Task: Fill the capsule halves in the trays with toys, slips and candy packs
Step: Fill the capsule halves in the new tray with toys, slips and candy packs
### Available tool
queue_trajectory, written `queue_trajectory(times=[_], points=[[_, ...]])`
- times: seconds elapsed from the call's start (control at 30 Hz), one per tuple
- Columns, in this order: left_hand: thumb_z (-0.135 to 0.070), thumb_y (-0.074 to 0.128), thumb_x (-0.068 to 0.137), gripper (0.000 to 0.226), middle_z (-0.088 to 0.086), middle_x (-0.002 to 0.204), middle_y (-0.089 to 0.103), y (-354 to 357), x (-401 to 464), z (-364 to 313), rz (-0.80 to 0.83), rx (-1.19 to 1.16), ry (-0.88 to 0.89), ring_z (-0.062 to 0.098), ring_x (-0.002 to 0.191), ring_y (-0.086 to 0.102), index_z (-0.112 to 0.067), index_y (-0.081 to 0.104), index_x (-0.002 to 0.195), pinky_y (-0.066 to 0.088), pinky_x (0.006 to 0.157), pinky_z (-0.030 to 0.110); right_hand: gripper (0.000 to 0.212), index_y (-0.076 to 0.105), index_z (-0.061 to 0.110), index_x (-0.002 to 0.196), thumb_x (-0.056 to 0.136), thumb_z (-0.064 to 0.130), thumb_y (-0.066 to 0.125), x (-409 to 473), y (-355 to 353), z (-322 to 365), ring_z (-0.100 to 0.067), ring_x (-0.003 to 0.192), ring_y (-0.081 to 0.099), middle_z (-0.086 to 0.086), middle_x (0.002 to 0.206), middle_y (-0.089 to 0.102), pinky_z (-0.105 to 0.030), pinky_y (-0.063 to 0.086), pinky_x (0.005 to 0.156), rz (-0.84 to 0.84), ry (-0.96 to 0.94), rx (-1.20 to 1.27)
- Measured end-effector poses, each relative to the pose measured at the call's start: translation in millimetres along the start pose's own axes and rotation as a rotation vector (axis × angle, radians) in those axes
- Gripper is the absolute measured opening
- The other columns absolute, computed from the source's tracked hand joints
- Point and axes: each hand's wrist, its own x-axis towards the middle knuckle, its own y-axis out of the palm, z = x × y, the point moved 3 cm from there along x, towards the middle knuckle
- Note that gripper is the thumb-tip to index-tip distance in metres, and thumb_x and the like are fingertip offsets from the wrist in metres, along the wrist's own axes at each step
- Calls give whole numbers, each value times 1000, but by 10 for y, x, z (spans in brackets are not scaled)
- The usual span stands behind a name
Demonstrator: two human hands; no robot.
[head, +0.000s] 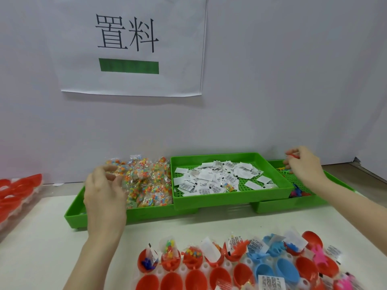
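Red and blue capsule halves (196, 278) stand in a white tray (206, 266) at the bottom; the back row holds toys, slips and candy packs. My left hand (103, 195) reaches into the pile of candy packs (146, 181) in the left green tray (72, 216), fingers curled and blurred at the packs. My right hand (303, 165) hovers over the right green tray (293, 206) of small plastic toys (297, 192) and pinches a red toy (293, 155). White printed slips (217, 178) fill the middle green tray (230, 198).
A stack of red capsule halves (16, 191) in a tray lies at the far left. A white wall with a paper sign (129, 45) rises right behind the green trays. Bare white tabletop (52, 248) lies between the green trays and the near capsule tray.
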Motion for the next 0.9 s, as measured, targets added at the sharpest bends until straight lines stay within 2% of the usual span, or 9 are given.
queue_trajectory(times=[0.07,0.13,0.23,0.33,0.4,0.5,0.6,0.77,0.9], points=[[-3,49,91,13,18,98,57,15,-10,-6,39,-22,18,34,83,58,-2,59,100,42,80,44,26,61,3,94,89,-3,36,-77,86,219,-21,70,52,-6,76,57,-30,44,68,101,-100,33],[-1,48,91,16,17,97,59,18,-28,-23,65,-32,44,38,81,60,0,61,99,46,78,49,31,65,11,82,90,3,36,-213,208,466,-10,69,48,6,73,50,-24,35,63,249,-245,-115],[0,47,91,19,17,93,61,16,-38,-43,72,-28,60,37,81,60,1,63,100,47,77,49,28,62,22,105,90,40,47,-358,437,611,-16,89,47,-1,102,48,-29,37,76,474,-393,-552],[0,47,91,18,13,89,60,15,-34,-55,69,-25,66,37,79,60,1,64,99,48,76,49,51,65,9,95,79,57,58,-433,577,618,-12,63,40,-4,72,49,-30,33,64,599,-354,-516],[0,47,91,18,9,89,57,16,-33,-64,73,-33,64,37,79,60,0,64,98,48,75,49,43,68,4,86,80,47,65,-451,585,637,-9,50,30,0,54,50,-26,23,53,561,-322,-328],[-1,48,91,16,10,91,57,20,-39,-77,79,-40,61,37,80,60,-1,63,97,48,77,50,15,74,22,81,79,36,69,-431,565,612,-2,45,29,15,32,40,-22,21,46,438,-341,-302],[-2,49,91,16,8,91,56,20,-49,-94,82,-45,57,37,81,60,-1,63,98,48,78,50,5,73,19,73,76,23,71,-412,569,611,-4,38,36,20,30,42,-19,24,44,428,-276,-250],[-3,48,92,16,6,91,56,15,-53,-109,81,-45,57,36,80,60,-2,63,98,49,76,49,13,63,16,73,83,25,64,-362,514,620,-5,45,36,10,49,40,-19,27,47,433,-237,-138],[-3,49,92,16,7,88,58,20,-53,-114,80,-66,53,34,76,60,-2,64,98,49,74,47,15,54,22,80,92,28,48,-365,418,660,-16,74,47,9,74,45,-27,28,67,280,-404,-417]])
